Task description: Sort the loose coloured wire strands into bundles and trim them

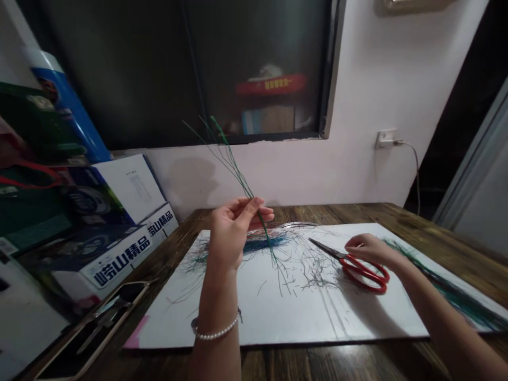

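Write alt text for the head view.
A person's left hand, wearing a pearl bracelet, pinches a bundle of thin green strands upright above a white board scattered with dark fibre clippings. The right hand rests on red-handled scissors. The board lies on a wooden table.

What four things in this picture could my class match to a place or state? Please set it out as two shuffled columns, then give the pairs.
Column 1
1. left hand
2. right hand
3. scissors
4. pearl bracelet

Column 2
A. around a wrist
B. lying on a white board
C. holding up green strands
D. resting on red scissor handles

Pairs: 1-C, 2-D, 3-B, 4-A
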Demonstrator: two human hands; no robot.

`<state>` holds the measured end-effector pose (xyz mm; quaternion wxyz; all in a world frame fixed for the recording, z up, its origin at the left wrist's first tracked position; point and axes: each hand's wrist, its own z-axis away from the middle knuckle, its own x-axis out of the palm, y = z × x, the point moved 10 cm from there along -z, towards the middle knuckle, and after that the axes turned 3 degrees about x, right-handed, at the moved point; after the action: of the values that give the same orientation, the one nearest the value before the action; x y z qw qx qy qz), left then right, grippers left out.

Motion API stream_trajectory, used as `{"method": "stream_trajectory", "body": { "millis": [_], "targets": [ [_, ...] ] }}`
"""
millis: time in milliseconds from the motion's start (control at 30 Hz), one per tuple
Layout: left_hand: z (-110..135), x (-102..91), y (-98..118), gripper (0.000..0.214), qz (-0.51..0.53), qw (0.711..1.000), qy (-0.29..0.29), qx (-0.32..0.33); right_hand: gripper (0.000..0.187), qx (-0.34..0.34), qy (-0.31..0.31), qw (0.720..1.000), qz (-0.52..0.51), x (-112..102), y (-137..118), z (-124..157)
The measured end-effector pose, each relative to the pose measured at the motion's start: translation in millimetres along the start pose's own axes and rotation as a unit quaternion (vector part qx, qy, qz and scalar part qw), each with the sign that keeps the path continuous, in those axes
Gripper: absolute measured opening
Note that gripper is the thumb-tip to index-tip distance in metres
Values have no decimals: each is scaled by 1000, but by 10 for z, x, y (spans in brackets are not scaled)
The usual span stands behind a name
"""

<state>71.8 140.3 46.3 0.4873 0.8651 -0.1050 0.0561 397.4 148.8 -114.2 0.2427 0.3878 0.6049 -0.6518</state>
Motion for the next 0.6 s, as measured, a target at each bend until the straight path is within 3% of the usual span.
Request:
{"method": "stream_trajectory", "body": {
  "millis": [133, 233, 367, 600],
  "targets": [
    [48, 107, -29, 12, 5, 999, -40, -20, 30, -98, -14, 992, -73, -181, -651, 299],
    [124, 299, -76, 13, -35, 993, -108, -43, 33, -150, -9, 951, -270, -403, -1165, 607],
    [254, 558, -116, 16, -69, 977, -190, -69, 25, -198, 15, 903, -381, -553, -1725, 846],
    [328, 638, -17, 18, -52, 975, -208, -60, 14, -226, 4, 816, -532, -346, -2178, 841]
  ]
}}
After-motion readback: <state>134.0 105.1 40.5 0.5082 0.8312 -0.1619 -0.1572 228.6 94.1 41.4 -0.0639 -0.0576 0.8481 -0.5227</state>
